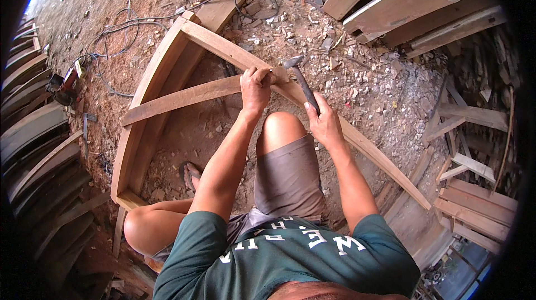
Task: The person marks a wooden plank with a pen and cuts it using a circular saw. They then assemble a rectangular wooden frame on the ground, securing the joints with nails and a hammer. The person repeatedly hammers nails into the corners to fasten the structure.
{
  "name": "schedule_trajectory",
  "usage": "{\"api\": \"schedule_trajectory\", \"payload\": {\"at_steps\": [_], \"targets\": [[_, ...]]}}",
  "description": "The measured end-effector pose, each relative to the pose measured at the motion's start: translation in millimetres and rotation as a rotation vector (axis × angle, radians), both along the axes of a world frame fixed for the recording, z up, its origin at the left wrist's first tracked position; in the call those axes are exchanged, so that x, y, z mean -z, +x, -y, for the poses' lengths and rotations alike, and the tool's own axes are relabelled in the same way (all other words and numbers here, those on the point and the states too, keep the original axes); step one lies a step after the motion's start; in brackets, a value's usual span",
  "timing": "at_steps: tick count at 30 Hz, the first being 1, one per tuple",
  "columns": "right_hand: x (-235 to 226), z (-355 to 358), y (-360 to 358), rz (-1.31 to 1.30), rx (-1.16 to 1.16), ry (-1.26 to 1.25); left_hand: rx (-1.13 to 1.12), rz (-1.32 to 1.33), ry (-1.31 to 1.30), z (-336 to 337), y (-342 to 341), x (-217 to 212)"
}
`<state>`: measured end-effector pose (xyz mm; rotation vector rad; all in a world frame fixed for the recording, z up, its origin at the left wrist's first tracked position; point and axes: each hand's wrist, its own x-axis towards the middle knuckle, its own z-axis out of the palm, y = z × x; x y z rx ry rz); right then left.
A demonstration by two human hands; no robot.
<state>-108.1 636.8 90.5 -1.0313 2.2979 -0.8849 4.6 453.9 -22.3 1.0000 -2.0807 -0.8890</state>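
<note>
In the head view, the person sits with one knee and a sandalled foot within the wooden frame. A crosspiece spans the frame from its curved side to its long straight side. The left hand is closed around the crosspiece's end at the straight side; whether its fingertips also pinch something small cannot be told. The right hand, just outside that side, is wrapped around the handle of a hammer, its head raised near the left hand. A plank lies beyond the frame's far corner, a cord left of that corner, and curved boards left of the frame.
</note>
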Motion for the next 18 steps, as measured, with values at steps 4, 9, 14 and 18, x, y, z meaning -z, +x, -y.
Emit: {"api": "schedule_trajectory", "payload": {"at_steps": [4,9,14,18], "targets": [[-2.6,7.9,1.8,-0.081,-0.101,-0.007,-0.003,-0.009,-0.036,2.1,2.2,2.6],[4.8,14.5,5.4,-0.263,-0.220,-0.085,0.016,0.048,-0.022,0.9,0.6,-1.9],[1.9,20.4,1.5,-0.283,-0.267,0.002,0.032,0.095,-0.030,-0.5,4.2,1.3],[8.8,17.9,10.0,-0.292,-0.183,-0.255,0.019,0.012,-0.060,-0.4,1.2,2.0]]}}
